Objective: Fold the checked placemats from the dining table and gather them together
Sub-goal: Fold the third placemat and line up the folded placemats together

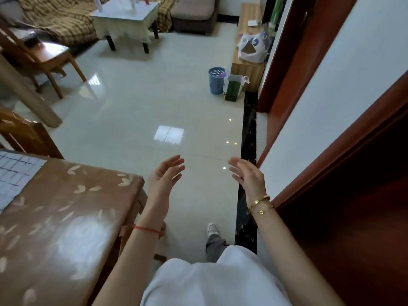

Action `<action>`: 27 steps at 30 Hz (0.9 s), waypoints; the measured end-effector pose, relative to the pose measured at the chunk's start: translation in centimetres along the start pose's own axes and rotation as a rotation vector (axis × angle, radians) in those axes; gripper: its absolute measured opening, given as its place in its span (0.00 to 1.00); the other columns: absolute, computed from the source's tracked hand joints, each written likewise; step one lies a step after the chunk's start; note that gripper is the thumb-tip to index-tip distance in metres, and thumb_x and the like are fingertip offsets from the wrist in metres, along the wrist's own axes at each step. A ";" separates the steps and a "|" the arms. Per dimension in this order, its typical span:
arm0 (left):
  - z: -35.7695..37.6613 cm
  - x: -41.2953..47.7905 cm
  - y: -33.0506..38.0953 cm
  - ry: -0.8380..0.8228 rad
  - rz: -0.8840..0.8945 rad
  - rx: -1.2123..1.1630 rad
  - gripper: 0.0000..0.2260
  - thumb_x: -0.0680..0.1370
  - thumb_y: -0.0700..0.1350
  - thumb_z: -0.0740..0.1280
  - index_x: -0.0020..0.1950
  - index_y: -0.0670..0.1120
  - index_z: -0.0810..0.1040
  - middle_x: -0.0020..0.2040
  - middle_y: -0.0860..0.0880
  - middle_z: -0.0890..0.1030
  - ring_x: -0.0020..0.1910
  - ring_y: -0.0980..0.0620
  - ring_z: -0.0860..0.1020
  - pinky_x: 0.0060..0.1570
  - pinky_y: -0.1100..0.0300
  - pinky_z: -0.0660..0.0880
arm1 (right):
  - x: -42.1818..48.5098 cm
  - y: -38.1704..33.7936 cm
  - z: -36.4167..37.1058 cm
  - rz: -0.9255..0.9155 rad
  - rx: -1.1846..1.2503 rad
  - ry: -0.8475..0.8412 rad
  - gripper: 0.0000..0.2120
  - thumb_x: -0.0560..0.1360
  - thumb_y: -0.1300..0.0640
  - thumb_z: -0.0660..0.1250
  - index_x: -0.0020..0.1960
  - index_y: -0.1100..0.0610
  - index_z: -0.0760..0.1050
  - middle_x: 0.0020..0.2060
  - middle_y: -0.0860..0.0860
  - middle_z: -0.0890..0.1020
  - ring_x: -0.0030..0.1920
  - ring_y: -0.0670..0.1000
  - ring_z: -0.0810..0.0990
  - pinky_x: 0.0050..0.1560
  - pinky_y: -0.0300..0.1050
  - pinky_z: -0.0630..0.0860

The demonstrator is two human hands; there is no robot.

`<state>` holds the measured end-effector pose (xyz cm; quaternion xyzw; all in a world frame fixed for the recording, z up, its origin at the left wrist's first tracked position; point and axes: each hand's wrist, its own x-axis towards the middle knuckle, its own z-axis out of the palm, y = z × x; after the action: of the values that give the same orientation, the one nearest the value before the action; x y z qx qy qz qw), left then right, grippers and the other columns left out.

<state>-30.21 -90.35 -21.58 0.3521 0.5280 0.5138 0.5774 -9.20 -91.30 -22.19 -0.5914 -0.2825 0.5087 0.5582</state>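
Blue-checked cloth, the placemat, lay flat and unfolded at the far left of the table. The left hand and right hand hovered over the floor to its right, fingers spread, holding nothing. Folding hadn't begun, I judged; the next move called for turning left and pinching the placemat's edge.

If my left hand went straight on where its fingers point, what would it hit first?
Nothing near: the left hand points over tiled floor, clear of the dining table. The blue wastebasket stands roughly on that line far ahead, but depth is unclear.
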 end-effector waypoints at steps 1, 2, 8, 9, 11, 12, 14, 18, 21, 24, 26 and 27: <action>0.5 1.3 0.4 0.014 0.002 -0.006 0.15 0.80 0.34 0.61 0.64 0.43 0.78 0.60 0.44 0.82 0.60 0.47 0.80 0.65 0.52 0.74 | 1.7 -0.6 0.5 0.003 -0.008 -0.013 0.11 0.79 0.61 0.60 0.54 0.57 0.81 0.53 0.53 0.84 0.57 0.54 0.82 0.60 0.48 0.76; 1.0 2.9 1.0 0.033 0.008 -0.017 0.15 0.80 0.34 0.61 0.64 0.43 0.78 0.60 0.44 0.82 0.60 0.47 0.80 0.65 0.52 0.74 | 3.8 -1.4 1.1 0.002 -0.015 -0.033 0.11 0.79 0.60 0.60 0.55 0.57 0.81 0.53 0.52 0.84 0.56 0.53 0.82 0.60 0.48 0.76; 3.2 11.6 4.0 0.164 0.054 -0.071 0.15 0.80 0.34 0.61 0.64 0.44 0.78 0.60 0.44 0.82 0.60 0.48 0.81 0.63 0.54 0.74 | 15.0 -5.7 5.8 -0.003 -0.051 -0.186 0.11 0.79 0.60 0.61 0.53 0.56 0.82 0.52 0.52 0.85 0.56 0.54 0.82 0.59 0.48 0.77; 3.3 13.0 4.3 0.201 0.061 -0.082 0.15 0.80 0.34 0.61 0.63 0.44 0.78 0.60 0.45 0.82 0.60 0.48 0.81 0.63 0.54 0.75 | 16.8 -6.1 6.8 0.001 -0.058 -0.220 0.11 0.79 0.60 0.61 0.53 0.56 0.82 0.52 0.52 0.85 0.56 0.54 0.82 0.59 0.48 0.77; 3.2 14.9 4.8 0.255 0.062 -0.089 0.14 0.80 0.34 0.61 0.63 0.44 0.79 0.59 0.45 0.83 0.59 0.48 0.81 0.62 0.54 0.75 | 19.2 -6.7 8.3 0.008 -0.072 -0.258 0.11 0.79 0.60 0.61 0.52 0.55 0.82 0.52 0.53 0.85 0.56 0.54 0.82 0.60 0.49 0.76; 3.1 15.9 5.0 0.277 0.063 -0.091 0.14 0.80 0.34 0.61 0.63 0.43 0.78 0.59 0.45 0.83 0.59 0.48 0.81 0.62 0.54 0.75 | 20.4 -7.0 9.1 0.012 -0.077 -0.276 0.11 0.79 0.61 0.61 0.51 0.55 0.82 0.52 0.53 0.85 0.56 0.55 0.82 0.60 0.50 0.76; 2.7 18.0 5.5 0.324 0.065 -0.100 0.14 0.80 0.34 0.61 0.64 0.43 0.78 0.59 0.46 0.83 0.58 0.50 0.82 0.63 0.53 0.75 | 22.9 -7.2 10.8 0.027 -0.088 -0.316 0.11 0.79 0.61 0.61 0.50 0.54 0.82 0.52 0.53 0.85 0.56 0.55 0.82 0.59 0.50 0.76; 1.4 23.0 6.3 0.421 0.076 -0.137 0.14 0.80 0.34 0.61 0.63 0.43 0.78 0.59 0.45 0.83 0.59 0.48 0.81 0.64 0.52 0.75 | 28.2 -7.0 15.2 0.055 -0.125 -0.406 0.11 0.79 0.61 0.60 0.52 0.56 0.81 0.52 0.54 0.85 0.57 0.55 0.82 0.59 0.49 0.76; 0.2 26.5 7.1 0.470 0.080 -0.162 0.14 0.80 0.33 0.61 0.61 0.44 0.79 0.59 0.45 0.83 0.59 0.48 0.81 0.64 0.52 0.74 | 31.4 -6.9 18.7 0.062 -0.140 -0.455 0.11 0.79 0.61 0.60 0.53 0.57 0.81 0.53 0.54 0.84 0.57 0.55 0.81 0.59 0.49 0.76; -1.8 30.8 8.5 0.528 0.101 -0.192 0.14 0.79 0.33 0.61 0.59 0.45 0.79 0.58 0.46 0.83 0.58 0.48 0.81 0.64 0.53 0.74 | 35.0 -7.3 23.7 0.065 -0.158 -0.522 0.11 0.79 0.61 0.60 0.53 0.56 0.81 0.53 0.54 0.84 0.57 0.55 0.82 0.60 0.50 0.76; -3.4 33.7 9.9 0.563 0.115 -0.200 0.14 0.79 0.33 0.61 0.59 0.45 0.79 0.58 0.46 0.83 0.58 0.48 0.81 0.64 0.53 0.74 | 37.3 -7.6 27.4 0.064 -0.164 -0.561 0.11 0.80 0.61 0.60 0.53 0.56 0.81 0.53 0.54 0.84 0.57 0.55 0.82 0.60 0.50 0.76; -4.2 35.1 10.6 0.578 0.122 -0.206 0.14 0.79 0.33 0.61 0.59 0.45 0.80 0.58 0.46 0.83 0.58 0.49 0.81 0.64 0.53 0.74 | 38.4 -7.8 29.2 0.062 -0.169 -0.578 0.11 0.80 0.61 0.60 0.53 0.56 0.81 0.53 0.54 0.84 0.57 0.55 0.82 0.60 0.50 0.76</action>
<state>-39.67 -54.69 -21.09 0.1620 0.5932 0.6771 0.4041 -21.70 -44.08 -21.67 -0.4748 -0.4528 0.6474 0.3878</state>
